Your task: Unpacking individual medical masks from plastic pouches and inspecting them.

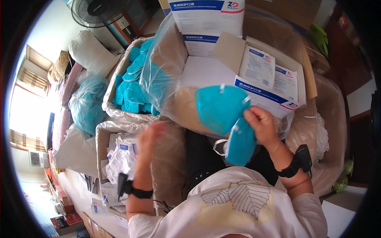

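- Two teal masks [222,109] hang over your lap, right in front of you, and they're up in the air, touching no surface!
- Your right hand [258,123] has them, thumb and fingers pinched on the edge where the pair meet; likely gripped there so one hold serves both and the broad faces stay untouched.
- Down goes the lower mask at a tilt, a white strap [219,147] looping free on its left, clear of your fingers.
- Over to your left hand [152,135], a blur above the carton of small packets [123,154]; whether those fingers are gripping or loose, you can't tell from here.
- Just beyond, a lined basket [109,95] heaped with loose masks [133,85] sits on your left, apparently put there for easy reach.
- Ahead on your right, an open white box [246,88] has its flap up, with white pouches [258,67] standing inside, seemingly upright to save room.
- Clear plastic [156,59] drapes beside it, presumably keeping dust off, and closed boxes [206,20] stack up behind.
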Available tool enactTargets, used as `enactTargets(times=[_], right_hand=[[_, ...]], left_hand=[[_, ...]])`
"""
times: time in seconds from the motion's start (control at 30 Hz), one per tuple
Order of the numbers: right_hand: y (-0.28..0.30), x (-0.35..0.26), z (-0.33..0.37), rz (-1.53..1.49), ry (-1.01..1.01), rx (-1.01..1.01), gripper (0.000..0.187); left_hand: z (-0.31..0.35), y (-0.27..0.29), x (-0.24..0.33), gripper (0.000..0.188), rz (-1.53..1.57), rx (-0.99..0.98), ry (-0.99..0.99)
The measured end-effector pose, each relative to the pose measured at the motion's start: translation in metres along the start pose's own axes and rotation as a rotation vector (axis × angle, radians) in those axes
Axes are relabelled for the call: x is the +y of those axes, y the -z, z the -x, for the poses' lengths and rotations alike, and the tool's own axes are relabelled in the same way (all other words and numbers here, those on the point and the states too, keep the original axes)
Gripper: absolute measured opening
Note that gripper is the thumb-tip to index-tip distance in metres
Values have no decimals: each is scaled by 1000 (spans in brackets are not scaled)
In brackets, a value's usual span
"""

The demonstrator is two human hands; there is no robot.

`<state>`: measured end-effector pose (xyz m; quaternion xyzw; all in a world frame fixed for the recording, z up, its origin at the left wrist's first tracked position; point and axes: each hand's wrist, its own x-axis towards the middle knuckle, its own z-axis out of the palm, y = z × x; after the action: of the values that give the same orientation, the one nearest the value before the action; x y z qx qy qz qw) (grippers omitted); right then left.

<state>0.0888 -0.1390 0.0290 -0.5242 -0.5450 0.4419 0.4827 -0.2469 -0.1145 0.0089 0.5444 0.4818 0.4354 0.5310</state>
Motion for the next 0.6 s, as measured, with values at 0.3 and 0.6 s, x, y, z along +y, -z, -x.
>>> enactTargets(times=[0.3, 0.6], right_hand=[[42, 81, 61, -674, -413, 424, 24], [35, 88, 92, -1129, -562, 397, 24]], left_hand=[[-12, -142, 17, 31, 313, 58, 53], [30, -185, -27, 43, 314, -200, 487]])
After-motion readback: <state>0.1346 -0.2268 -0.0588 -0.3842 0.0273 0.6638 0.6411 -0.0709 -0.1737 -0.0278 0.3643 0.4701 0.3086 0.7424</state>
